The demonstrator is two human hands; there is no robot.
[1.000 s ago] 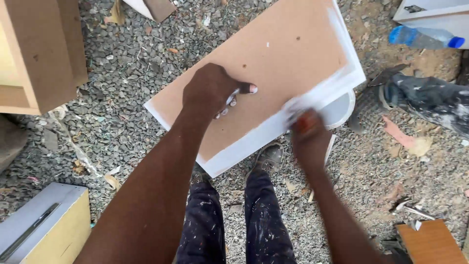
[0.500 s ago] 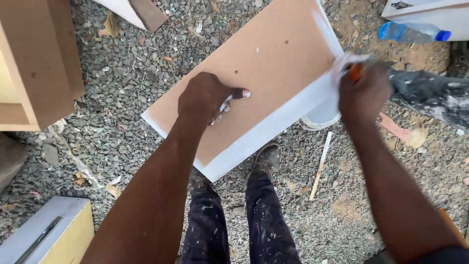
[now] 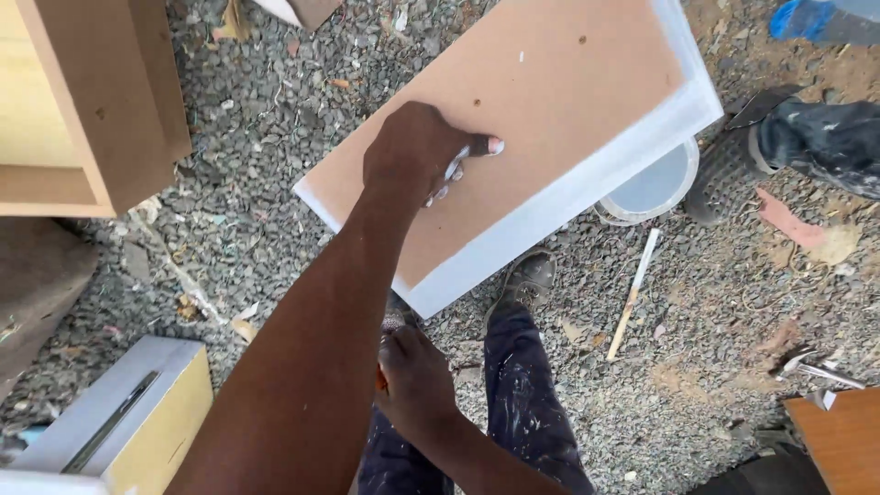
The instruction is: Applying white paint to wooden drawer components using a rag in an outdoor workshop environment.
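The ground is loose grey gravel (image 3: pixel 229 211) strewn with wood chips and scraps, with a patch of bare brown dirt at the lower right. A brown board (image 3: pixel 513 137) with white-painted edges lies tilted across the upper middle, its long white edge facing the person and its lower corner just above the person's 2 shoes. A white bucket (image 3: pixel 653 188) sits on the gravel partly under the board's right end. A thin white stick (image 3: pixel 632 293) lies on the gravel just below the bucket, apart from the board.

A wooden cabinet (image 3: pixel 82 101) stands at the upper left, well apart from the board, with open gravel between them. A white and yellow box (image 3: pixel 119 422) sits at the lower left, and an orange-brown panel (image 3: pixel 839 435) shows at the lower right corner. Another person's paint-spattered trouser leg and dark shoe (image 3: pixel 733 165) stand just right of the bucket.

The left hand (image 3: pixel 417 151) reaches forward on a straight arm and presses down on the board's brown face, fingers curled, paint-smeared fingertips touching the surface. The right hand (image 3: pixel 417 380) is drawn back near the knees, closed around something small and orange; what it is cannot be told.
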